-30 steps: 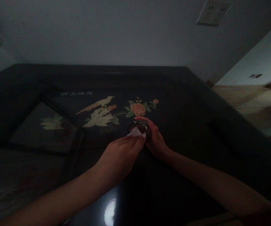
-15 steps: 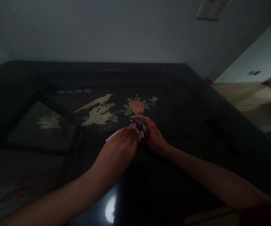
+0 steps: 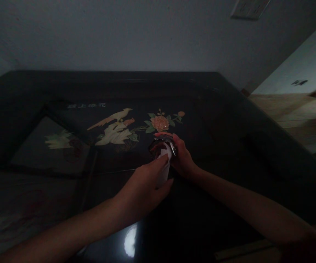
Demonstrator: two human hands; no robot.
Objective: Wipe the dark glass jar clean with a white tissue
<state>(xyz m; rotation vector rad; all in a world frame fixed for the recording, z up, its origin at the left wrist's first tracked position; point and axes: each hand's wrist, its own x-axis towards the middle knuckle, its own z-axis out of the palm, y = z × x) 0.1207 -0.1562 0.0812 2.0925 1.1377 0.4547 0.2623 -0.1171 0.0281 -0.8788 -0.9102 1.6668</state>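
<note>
My left hand [image 3: 143, 184], thumb spread, holds thin white tissue [image 3: 163, 176] against the shiny dark round vessel [image 3: 155, 147] my right hand [image 3: 184, 157] clasps; I'd press evenly.

Your left forearm [image 3: 75, 233] slants up from the lower left, its wrist [image 3: 115, 208] almost in line with it. Your left hand [image 3: 145, 182] is seen from its back and thumb side, fingers pointing forward and to the right, the thumb [image 3: 165, 189] standing apart below them. Your right forearm [image 3: 243, 202] comes in from the lower right. Your right hand [image 3: 184, 157] curves inward, fingers bent and reaching leftward, just beside the left one.
</note>
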